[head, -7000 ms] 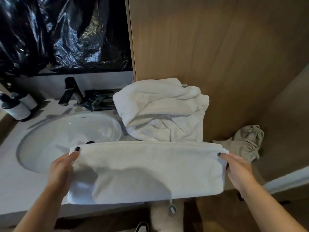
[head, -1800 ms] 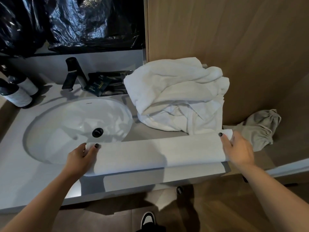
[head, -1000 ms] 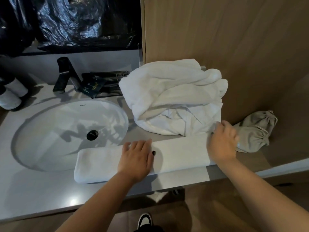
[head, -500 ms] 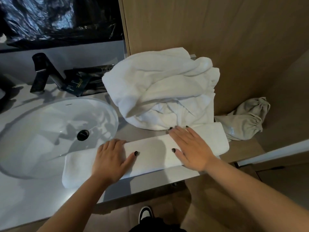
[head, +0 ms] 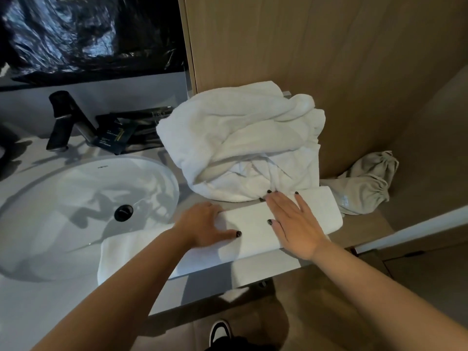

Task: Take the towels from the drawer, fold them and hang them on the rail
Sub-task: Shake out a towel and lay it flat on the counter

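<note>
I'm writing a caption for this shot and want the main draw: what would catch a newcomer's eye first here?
First, the two hands, left hand and right hand, pressed flat on a long folded towel lying along the front edge of the counter. Just behind it, a big rumpled heap of white towels sits against the wooden wall. To the left, the white sink with its dark tap.

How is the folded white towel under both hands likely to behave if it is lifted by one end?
The folded towel is soft terry, so it would probably sag and start to unfold. The left hand and right hand lie flat on it, which suggests it needs pressing to stay flat. It looks light, and one end overhangs the sink, so a push might slide it in.
</note>
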A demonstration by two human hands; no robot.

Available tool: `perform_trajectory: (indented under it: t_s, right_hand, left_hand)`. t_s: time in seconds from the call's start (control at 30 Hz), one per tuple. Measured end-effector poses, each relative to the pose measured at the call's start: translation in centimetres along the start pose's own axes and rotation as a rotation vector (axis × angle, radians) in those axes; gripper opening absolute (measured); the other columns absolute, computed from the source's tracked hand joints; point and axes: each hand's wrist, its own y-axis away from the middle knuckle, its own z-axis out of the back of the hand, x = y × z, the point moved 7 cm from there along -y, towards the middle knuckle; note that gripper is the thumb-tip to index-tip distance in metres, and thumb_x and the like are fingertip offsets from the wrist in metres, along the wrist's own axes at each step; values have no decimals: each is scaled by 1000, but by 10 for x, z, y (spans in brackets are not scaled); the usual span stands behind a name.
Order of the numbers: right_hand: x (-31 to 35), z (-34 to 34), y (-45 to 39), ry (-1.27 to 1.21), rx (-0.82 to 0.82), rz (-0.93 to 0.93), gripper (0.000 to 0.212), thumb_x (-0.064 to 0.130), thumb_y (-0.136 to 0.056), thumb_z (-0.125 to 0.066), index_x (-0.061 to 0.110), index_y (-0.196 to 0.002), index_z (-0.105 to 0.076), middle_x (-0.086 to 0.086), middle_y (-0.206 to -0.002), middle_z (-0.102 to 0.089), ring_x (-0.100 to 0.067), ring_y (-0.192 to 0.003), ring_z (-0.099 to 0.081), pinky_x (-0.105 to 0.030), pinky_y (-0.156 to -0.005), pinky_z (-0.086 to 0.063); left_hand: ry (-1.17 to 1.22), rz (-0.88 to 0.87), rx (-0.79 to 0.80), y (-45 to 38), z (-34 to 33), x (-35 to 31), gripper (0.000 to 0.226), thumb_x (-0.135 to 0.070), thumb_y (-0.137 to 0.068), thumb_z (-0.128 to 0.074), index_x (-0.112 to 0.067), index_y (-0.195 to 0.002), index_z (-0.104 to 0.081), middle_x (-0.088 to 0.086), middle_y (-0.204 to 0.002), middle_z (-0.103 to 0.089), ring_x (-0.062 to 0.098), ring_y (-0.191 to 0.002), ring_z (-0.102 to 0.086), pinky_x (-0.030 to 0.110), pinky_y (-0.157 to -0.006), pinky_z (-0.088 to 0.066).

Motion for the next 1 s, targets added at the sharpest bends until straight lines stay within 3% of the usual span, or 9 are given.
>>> perform_trajectory:
  t_s: [0.13, 0.23, 0.33, 0.47, 0.6, 0.7, 0.77, 0.9, 1.0]
  right_hand:
    - [9, 4, 38, -364, -316, -399, 52, 27, -103, -41, 11, -152, -31, -9, -162, -16, -24, -151, -5, -42, -122, -12]
    - [14, -5, 78, -724, -554, -748, 57, 17, -92, -64, 12, -143, -40, -6, -156, -19, -20, -144, -16, -28, -114, -22]
    - [22, -29, 99, -1157, -645, -1015, 65, 12, -85, -73, 14, -142, -39, 0, -147, -29, -14, -128, -39, -8, -95, -34]
    - [33, -53, 102, -1680, -687, -1205, 44, 5, -83, -73, 7, -124, -57, -8, -118, -68, -23, -106, -66, -15, -71, -53]
    - [39, -53, 98, -1976, -564, -1203, 26, 9, -85, -72, 13, -110, -66, -2, -96, -76, -13, -80, -73, -17, -51, -52]
    - [49, -50, 100, -2220, -363, -1134, 33, 13, -83, -74, 9, -114, -64, -8, -97, -76, -18, -80, -75, -28, -58, -58]
    - [54, -45, 101, -2369, -277, -1049, 49, 19, -77, -76, 6, -122, -61, -14, -107, -74, -27, -93, -73, -37, -70, -59]
    - [37, -18, 108, -2370, -297, -921, 60, 32, -69, -80, 9, -122, -64, -17, -109, -72, -33, -97, -71, -42, -72, -59]
    - [5, 16, 116, -2299, -394, -837, 54, 30, -76, -77, 10, -124, -62, -15, -109, -73, -32, -96, -72, -41, -71, -59]
  left_hand:
    - [87, 39, 211, -26, -12, -16, 60, -69, -64, -77, -19, -96, -64, -1, -95, -66, 17, -87, -60, 30, -77, -50]
    - [161, -11, 253, -18, -23, -21, 45, -64, -69, -76, -24, -83, -64, -4, -83, -65, 16, -80, -61, 28, -67, -44]
    - [182, -89, 146, -2, -26, -29, 42, -67, -72, -71, -29, -79, -55, -8, -86, -58, 13, -79, -56, 28, -66, -39]
    - [183, -47, 145, 16, -29, -30, 46, -70, -76, -62, -28, -87, -47, -8, -89, -56, 11, -80, -53, 28, -65, -37]
    - [349, 8, 209, 27, -38, -36, 47, -60, -85, -65, -22, -109, -50, -4, -101, -58, 13, -89, -56, 29, -74, -47]
    - [383, -49, 158, 42, -34, -55, 46, -59, -86, -64, -24, -115, -53, -10, -101, -58, 4, -88, -56, 19, -69, -44]
    - [443, -138, 127, 53, -30, -75, 41, -54, -89, -63, -18, -108, -61, -1, -99, -67, 4, -81, -61, 19, -68, -48]
    - [592, -213, 129, 72, -27, -115, 48, -60, -86, -59, -22, -114, -66, -3, -108, -72, 13, -98, -68, 42, -93, -53]
    - [674, -207, 84, 77, -18, -142, 56, -70, -79, -57, -28, -114, -65, -9, -108, -73, 9, -98, -69, 39, -93, -55]
